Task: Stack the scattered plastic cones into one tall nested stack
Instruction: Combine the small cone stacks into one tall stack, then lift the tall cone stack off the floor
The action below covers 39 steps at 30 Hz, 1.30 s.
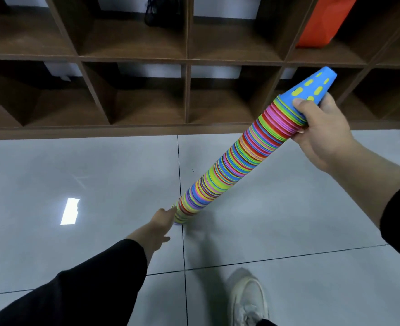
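Note:
A long nested stack of many-coloured plastic cones [239, 158] leans from the floor at centre up to the upper right. Its top is a blue cone [310, 89] with yellow-green holes. My right hand [323, 132] is closed around the stack just below that blue cone. My left hand [161, 222] reaches down to the stack's bottom end, fingers touching its lowest rims near the floor; whether it grips them is not clear. No loose cones show on the floor.
A brown wooden cubby shelf [187, 95] runs along the far side. An orange bag [323, 22] and a black bag [161, 10] sit in upper cubbies. Glossy grey floor tiles [76, 172] lie below. My white shoe [248, 300] stands at the bottom right.

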Each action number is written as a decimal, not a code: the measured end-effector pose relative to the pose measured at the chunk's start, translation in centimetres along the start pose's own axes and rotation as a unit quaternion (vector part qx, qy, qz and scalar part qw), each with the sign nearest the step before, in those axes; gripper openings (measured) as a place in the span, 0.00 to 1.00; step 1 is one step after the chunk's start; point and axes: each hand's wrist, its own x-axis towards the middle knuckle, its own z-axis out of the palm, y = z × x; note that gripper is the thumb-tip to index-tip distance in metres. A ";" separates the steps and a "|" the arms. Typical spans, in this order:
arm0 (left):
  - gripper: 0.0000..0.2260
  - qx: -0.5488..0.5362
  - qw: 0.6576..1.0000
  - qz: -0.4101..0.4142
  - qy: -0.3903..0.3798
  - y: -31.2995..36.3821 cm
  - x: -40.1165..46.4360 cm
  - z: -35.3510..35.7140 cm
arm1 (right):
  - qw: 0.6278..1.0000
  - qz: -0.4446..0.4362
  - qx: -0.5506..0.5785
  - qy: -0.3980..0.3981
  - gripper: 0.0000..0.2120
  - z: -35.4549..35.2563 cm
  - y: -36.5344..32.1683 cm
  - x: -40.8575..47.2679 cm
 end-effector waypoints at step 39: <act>0.15 -0.392 0.906 0.129 0.096 8.3 0.0 -14.4 | 0.974 0.052 0.206 0.081 0.22 3.9 -0.1 4.4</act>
